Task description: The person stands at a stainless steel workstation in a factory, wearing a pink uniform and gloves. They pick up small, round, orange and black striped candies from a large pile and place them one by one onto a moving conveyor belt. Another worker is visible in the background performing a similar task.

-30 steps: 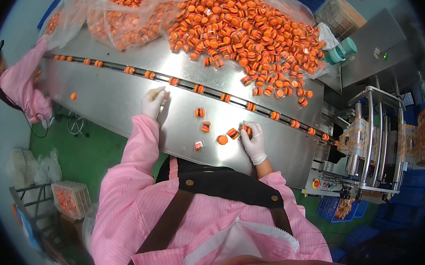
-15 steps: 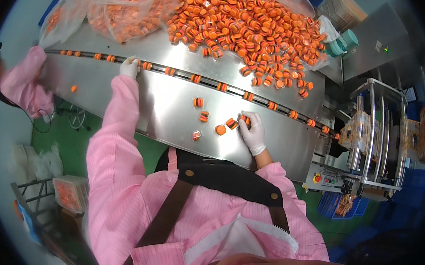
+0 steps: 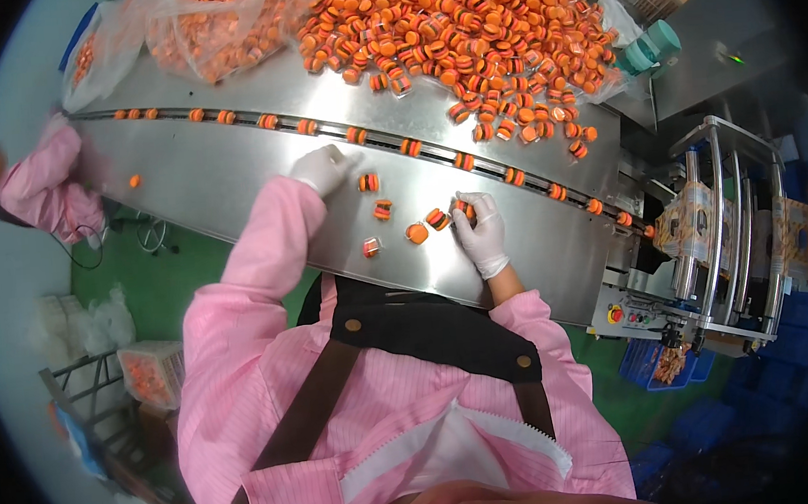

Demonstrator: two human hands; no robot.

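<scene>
We see our gloved left hand (image 3: pixel 325 169) just beside the narrow conveyor track (image 3: pixel 383 142), its fingers too blurred to read. Our gloved right hand (image 3: pixel 483 234) curls around 1 striped orange piece (image 3: pixel 465 208) at the metal table (image 3: pixel 555 269). Between our hands lie 5 loose pieces (image 3: pixel 382 209). Spaced orange pieces (image 3: pixel 464 162) sit along the track, which runs to a roller machine (image 3: pixel 719 230) on our right. Beyond it we see a large orange heap (image 3: pixel 465 51), and at far left a co-worker (image 3: pixel 39 184) in pink.

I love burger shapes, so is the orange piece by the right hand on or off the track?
Off: the orange piece is by the right hand, with tabletop between it and the track.
</scene>
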